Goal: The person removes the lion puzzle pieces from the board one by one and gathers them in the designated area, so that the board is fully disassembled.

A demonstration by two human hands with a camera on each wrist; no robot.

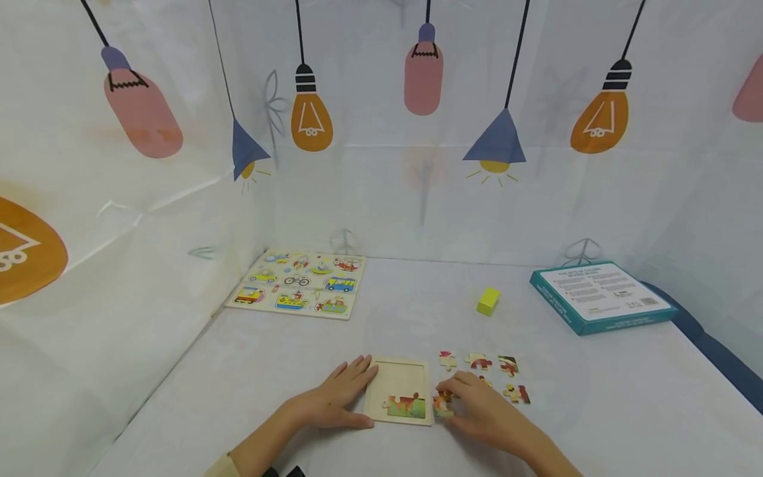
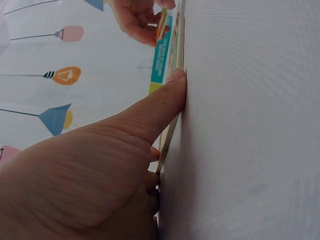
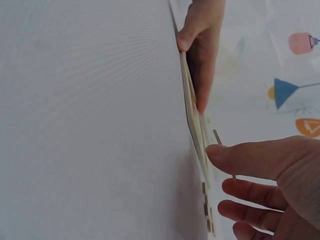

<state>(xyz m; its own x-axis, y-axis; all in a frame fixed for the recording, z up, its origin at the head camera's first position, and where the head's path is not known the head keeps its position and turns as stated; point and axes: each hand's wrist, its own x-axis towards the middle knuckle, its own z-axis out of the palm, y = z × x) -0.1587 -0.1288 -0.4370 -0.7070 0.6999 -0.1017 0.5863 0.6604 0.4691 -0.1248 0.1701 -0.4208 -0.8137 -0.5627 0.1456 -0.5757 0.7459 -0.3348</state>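
A square wooden puzzle tray (image 1: 396,376) lies before me, with joined puzzle pieces (image 1: 410,406) in its lower right part. My left hand (image 1: 332,401) rests along the tray's left side, fingers straight and spread, thumb at the near corner. Just right of the tray, my right hand (image 1: 479,412) pinches a puzzle piece (image 1: 442,405) between thumb and fingers. Seen edge-on in the right wrist view, that piece (image 3: 217,136) is raised off the table. Several loose pieces (image 1: 479,361) lie beyond the right hand, which partly covers some of them.
Farther back on the left lies a picture board of vehicles (image 1: 297,281). A yellow block (image 1: 488,301) stands back right of the tray. Beyond it, a teal-edged box (image 1: 602,298) sits near the table's right edge. A patterned white sheet (image 1: 381,199) hangs behind.
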